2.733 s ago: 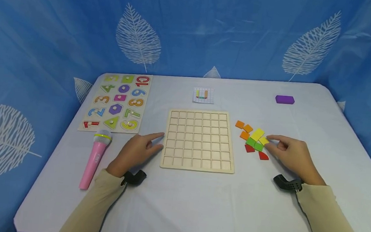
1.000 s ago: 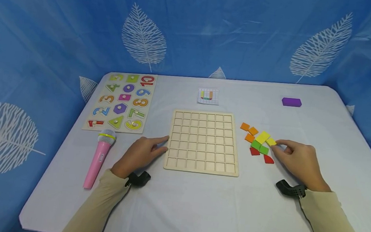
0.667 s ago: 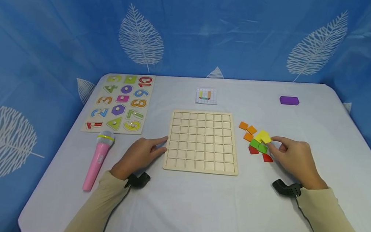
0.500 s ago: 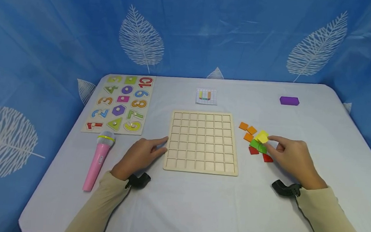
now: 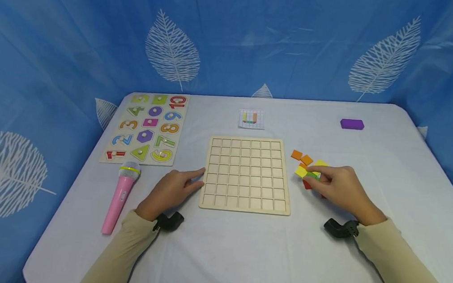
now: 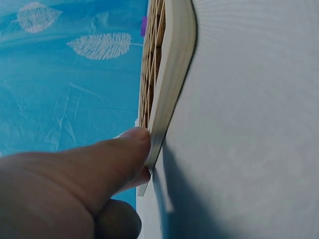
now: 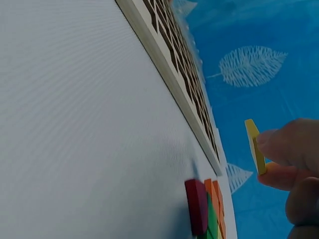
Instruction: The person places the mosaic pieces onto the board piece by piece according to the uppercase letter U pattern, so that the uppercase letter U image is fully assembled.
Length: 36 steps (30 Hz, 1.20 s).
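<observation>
My right hand (image 5: 341, 187) pinches a yellow square tile (image 5: 300, 172) between thumb and index finger. In the right wrist view that yellow tile (image 7: 254, 147) is held up off the table, seen nearly edge-on. Under and behind the hand lie orange tiles (image 5: 307, 159), another yellow piece (image 5: 321, 162), green tiles (image 5: 312, 176) and red tiles (image 5: 307, 185), partly covered by the fingers. My left hand (image 5: 167, 191) rests at the left edge of a wooden grid board (image 5: 248, 175), thumb and index finger against its side. The left wrist view shows the thumb touching the board's rim (image 6: 172, 74).
A small card (image 5: 251, 119) with a coloured grid pattern lies behind the board. A number puzzle board (image 5: 145, 127) and a pink toy microphone (image 5: 118, 201) are at the left. A purple block (image 5: 352, 124) sits at the back right of the white table (image 5: 224, 258).
My right hand has picked up the yellow tile from the pile's right side and carried it left, over the pile towards the board. My left hand stays at the board's edge.
</observation>
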Available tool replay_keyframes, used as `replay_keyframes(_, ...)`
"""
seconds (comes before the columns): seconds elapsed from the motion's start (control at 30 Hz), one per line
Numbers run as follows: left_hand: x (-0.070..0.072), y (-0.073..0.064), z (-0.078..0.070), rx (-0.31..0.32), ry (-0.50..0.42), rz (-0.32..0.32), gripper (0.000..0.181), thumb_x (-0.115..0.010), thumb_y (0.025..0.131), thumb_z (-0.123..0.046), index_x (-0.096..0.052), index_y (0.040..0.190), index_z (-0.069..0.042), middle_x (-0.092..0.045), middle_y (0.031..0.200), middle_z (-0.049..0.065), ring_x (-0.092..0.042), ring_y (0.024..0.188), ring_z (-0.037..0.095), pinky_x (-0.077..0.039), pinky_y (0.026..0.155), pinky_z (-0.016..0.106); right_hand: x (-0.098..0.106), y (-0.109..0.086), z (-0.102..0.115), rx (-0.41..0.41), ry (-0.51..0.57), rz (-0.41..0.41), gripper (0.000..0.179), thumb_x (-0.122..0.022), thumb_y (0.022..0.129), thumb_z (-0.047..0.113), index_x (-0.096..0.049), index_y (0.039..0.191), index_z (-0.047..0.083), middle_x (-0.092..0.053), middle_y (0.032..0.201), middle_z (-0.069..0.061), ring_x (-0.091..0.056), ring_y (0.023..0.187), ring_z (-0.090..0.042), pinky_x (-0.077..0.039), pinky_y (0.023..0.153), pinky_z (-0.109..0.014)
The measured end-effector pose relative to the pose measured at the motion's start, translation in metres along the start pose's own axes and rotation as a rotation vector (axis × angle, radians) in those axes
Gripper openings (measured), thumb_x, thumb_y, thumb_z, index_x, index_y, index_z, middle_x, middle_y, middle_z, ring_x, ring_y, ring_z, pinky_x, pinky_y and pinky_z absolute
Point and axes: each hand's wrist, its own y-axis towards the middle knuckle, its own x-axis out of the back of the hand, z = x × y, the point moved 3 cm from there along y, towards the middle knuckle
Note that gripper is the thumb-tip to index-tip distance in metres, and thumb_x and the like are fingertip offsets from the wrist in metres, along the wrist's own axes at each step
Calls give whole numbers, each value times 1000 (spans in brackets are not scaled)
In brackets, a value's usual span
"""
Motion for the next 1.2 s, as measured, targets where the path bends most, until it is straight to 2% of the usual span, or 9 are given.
replay_keyframes(0.23, 0, 0, 0, 0, -1, -9, 48, -69, 100, -29, -60, 144, -12, -41, 55, -5, -38, 50, 10, -31, 50, 28, -10, 17, 7, 89, 34, -24, 21, -86, 82, 13, -81, 101, 7, -39, 52, 17, -33, 44, 0, -25, 46, -24)
replay_keyframes(0.47, 0, 0, 1, -3, -9, -13, 48, -69, 100, -29, -60, 144, -12, -42, 54, -5, -38, 50, 10, -31, 49, 28, -23, 32, 12, 74, 46, 19, 18, -83, 87, 15, -80, 102, 7, -39, 54, 13, -35, 46, -4, -28, 48, -26)
replay_keyframes(0.67, -1, 0, 3, -10, -12, -8, 49, -68, 100, -30, -60, 145, -12, -41, 55, -5, -37, 50, 9, -31, 49, 27, -33, 49, 24, 118, 45, 53, 20, -81, 89, 17, -79, 105, 5, -44, 55, 11, -36, 47, -6, -31, 49, -27)
replay_keyframes(0.97, -3, 1, 4, -2, -28, 6, 50, -68, 100, -31, -59, 145, -13, -42, 54, -5, -37, 49, 10, -31, 49, 27, -50, 84, 44, 182, 72, 158, 24, -74, 95, 22, -78, 114, 7, -44, 54, 10, -32, 44, -5, -32, 50, -28)
replay_keyframes(1.2, -3, 0, 6, -3, -32, 16, 50, -69, 100, -31, -59, 146, -13, -43, 54, -4, -37, 50, 10, -31, 49, 27, -62, 106, 61, 239, 45, 259, 25, -72, 96, 23, -78, 114, 7, -44, 54, 10, -33, 46, -6, -34, 54, -30)
